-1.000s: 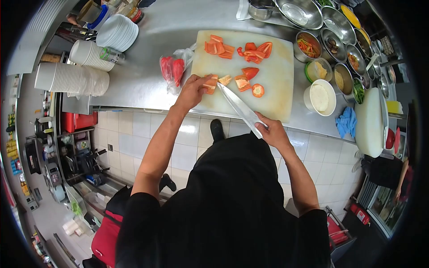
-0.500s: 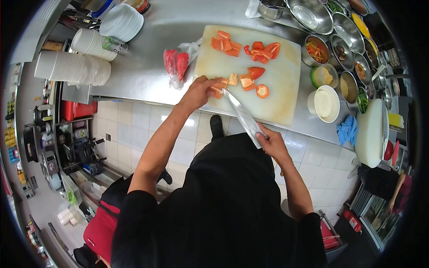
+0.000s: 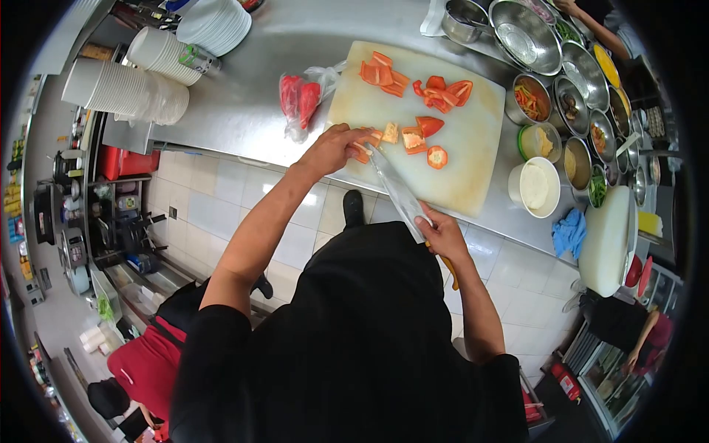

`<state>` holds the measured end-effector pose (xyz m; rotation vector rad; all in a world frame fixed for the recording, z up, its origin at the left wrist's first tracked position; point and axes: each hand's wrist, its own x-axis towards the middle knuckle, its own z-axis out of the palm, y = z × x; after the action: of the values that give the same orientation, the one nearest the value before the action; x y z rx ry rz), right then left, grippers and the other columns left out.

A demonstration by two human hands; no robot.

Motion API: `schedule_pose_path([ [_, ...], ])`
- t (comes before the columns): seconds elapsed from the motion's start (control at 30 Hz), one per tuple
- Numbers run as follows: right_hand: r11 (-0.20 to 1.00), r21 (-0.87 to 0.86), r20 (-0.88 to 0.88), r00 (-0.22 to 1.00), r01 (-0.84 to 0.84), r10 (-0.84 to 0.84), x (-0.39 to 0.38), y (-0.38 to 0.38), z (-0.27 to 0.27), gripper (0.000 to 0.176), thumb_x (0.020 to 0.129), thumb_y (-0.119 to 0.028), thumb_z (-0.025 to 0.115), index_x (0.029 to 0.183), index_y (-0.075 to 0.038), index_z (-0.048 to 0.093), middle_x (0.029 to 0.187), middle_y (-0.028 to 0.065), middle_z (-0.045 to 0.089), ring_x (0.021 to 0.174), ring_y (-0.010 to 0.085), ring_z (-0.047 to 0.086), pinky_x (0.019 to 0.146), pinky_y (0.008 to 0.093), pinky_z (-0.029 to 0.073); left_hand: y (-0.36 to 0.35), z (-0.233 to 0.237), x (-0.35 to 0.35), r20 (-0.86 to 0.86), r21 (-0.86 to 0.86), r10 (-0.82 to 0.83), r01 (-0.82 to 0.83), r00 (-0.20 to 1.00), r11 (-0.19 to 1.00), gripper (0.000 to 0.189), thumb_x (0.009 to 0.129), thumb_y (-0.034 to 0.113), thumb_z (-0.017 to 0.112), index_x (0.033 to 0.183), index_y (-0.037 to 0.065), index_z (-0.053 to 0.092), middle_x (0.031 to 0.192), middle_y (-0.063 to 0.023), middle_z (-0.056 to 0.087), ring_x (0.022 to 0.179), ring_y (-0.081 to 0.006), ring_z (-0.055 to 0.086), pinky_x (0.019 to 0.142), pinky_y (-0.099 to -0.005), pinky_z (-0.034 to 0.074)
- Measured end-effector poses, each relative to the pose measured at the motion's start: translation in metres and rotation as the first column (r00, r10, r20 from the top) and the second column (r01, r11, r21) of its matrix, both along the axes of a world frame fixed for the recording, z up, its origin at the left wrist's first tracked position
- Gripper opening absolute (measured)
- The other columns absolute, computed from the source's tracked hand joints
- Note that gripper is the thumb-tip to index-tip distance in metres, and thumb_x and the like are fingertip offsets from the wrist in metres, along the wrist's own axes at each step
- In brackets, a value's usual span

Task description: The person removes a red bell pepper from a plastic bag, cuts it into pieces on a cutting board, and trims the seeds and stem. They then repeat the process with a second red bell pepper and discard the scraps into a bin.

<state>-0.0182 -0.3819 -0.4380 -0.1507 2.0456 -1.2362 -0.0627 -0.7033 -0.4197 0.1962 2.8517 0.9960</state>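
Observation:
My left hand (image 3: 334,149) presses a red pepper piece (image 3: 363,151) flat at the near left edge of the white cutting board (image 3: 465,170). My right hand (image 3: 439,230) grips the handle of a long knife (image 3: 395,188), whose blade points up toward that piece and touches it near the fingers. More cut pepper pieces (image 3: 425,133) lie in the board's middle, and others (image 3: 413,83) along its far edge.
A plastic bag of red peppers (image 3: 299,100) lies left of the board. Stacked white plates and bowls (image 3: 148,77) stand far left. Steel bowls of ingredients (image 3: 561,88), a white bowl (image 3: 535,186) and a blue cloth (image 3: 569,231) line the right. Another person's arm (image 3: 591,18) shows top right.
The view has shifted slightly. My right hand has drawn the knife back and down a little; my left hand keeps holding the pepper piece.

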Motion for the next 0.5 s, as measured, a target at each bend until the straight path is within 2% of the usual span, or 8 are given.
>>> schedule_pose_path([
  [0.07, 0.999, -0.008, 0.124, 0.992, 0.036, -0.034, -0.001, -0.002, 0.012, 0.047, 0.095, -0.028, 0.064, 0.139, -0.014, 0.054, 0.056, -0.0013, 0.051, 0.044, 0.0054, 0.044, 0.044, 0.0252, 0.039, -0.002, 0.002, 0.000, 0.013, 0.068, -0.017, 0.016, 1.000, 0.998, 0.053, 0.082, -0.004, 0.066, 0.131, 0.016, 0.061, 0.105, -0.0119, 0.063, 0.098, -0.0274, 0.062, 0.088, -0.0367, 0.052],
  [0.17, 0.998, -0.040, 0.127, 0.991, 0.041, -0.036, -0.001, -0.003, -0.001, 0.048, 0.096, -0.029, 0.064, 0.140, -0.014, 0.053, 0.053, -0.0026, 0.047, 0.041, 0.0053, 0.043, 0.041, 0.0251, 0.037, -0.003, 0.003, -0.001, 0.060, 0.060, -0.020, 0.016, 0.998, 0.998, 0.054, 0.081, -0.004, 0.067, 0.130, 0.017, 0.061, 0.102, -0.0104, 0.065, 0.099, -0.0274, 0.060, 0.089, -0.0374, 0.050],
  [0.3, 0.999, -0.038, 0.145, 0.989, 0.027, -0.021, -0.002, -0.004, -0.003, 0.050, 0.095, -0.029, 0.064, 0.141, -0.014, 0.052, 0.053, -0.0020, 0.047, 0.040, 0.0064, 0.046, 0.041, 0.0255, 0.039, -0.007, -0.003, -0.002, 0.024, 0.088, -0.015, 0.013, 1.000, 0.996, 0.054, 0.081, -0.003, 0.068, 0.131, 0.018, 0.061, 0.098, -0.0098, 0.064, 0.097, -0.0278, 0.060, 0.090, -0.0381, 0.049],
  [0.37, 0.999, -0.033, 0.138, 0.990, -0.003, 0.007, -0.004, -0.006, 0.000, 0.050, 0.095, -0.030, 0.063, 0.141, -0.014, 0.052, 0.053, -0.0023, 0.046, 0.040, 0.0069, 0.047, 0.040, 0.0254, 0.040, -0.007, -0.004, -0.002, 0.019, 0.029, -0.042, 0.042, 0.999, 0.999, 0.054, 0.081, -0.003, 0.067, 0.131, 0.018, 0.062, 0.095, -0.0108, 0.064, 0.096, -0.0285, 0.060, 0.089, -0.0382, 0.049],
  [0.5, 1.000, -0.012, 0.150, 0.989, 0.002, 0.000, -0.004, -0.008, -0.001, 0.051, 0.095, -0.031, 0.063, 0.142, -0.014, 0.051, 0.054, -0.0020, 0.047, 0.040, 0.0073, 0.047, 0.040, 0.0252, 0.040, -0.008, -0.004, -0.002, 0.072, 0.036, -0.027, 0.024, 0.997, 0.999, 0.056, 0.080, -0.003, 0.067, 0.131, 0.022, 0.061, 0.097, -0.0114, 0.064, 0.097, -0.0293, 0.061, 0.089, -0.0381, 0.050],
])
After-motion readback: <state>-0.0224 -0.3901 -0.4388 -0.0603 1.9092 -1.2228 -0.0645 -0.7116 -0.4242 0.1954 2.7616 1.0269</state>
